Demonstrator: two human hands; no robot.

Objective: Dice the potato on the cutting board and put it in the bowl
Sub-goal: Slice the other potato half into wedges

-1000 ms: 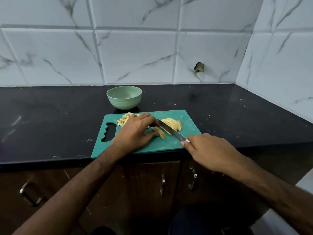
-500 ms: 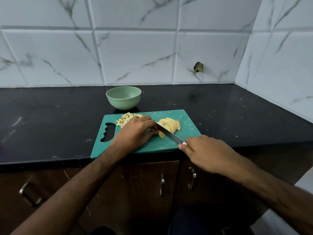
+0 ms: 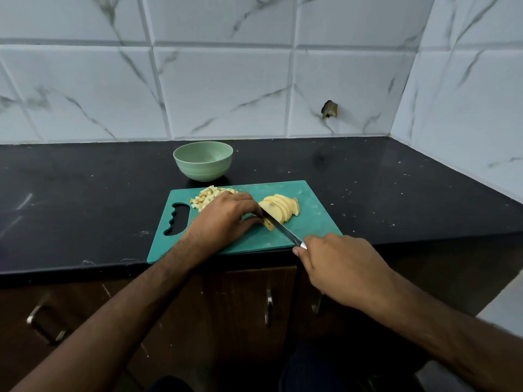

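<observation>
White marble-veined wall tiles [image 3: 220, 89] are lining the far and right sides, a chipped hole [image 3: 329, 109] showing at right; a black speckled tabletop [image 3: 382, 182] is spanning above dark wooden cabinets [image 3: 254, 304] with metal handles [image 3: 269, 306].

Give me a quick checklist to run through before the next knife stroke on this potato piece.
1. Knife grip: the right hand is curled round the handle. Ok.
2. Piece held steady: the left hand holds the potato piece against the blade. Ok.
3. Left fingertips clear of the edge: they sit right at the blade, and the contact is hidden. Cannot tell.
4. Cutting board stable: it lies flat, but its near edge is at the counter's lip. Cannot tell.
5. Waiting slices out of the way: stacked beyond the blade. Ok.
6. Bowl ready: upright behind the board; no potato visible inside. Ok.
</observation>
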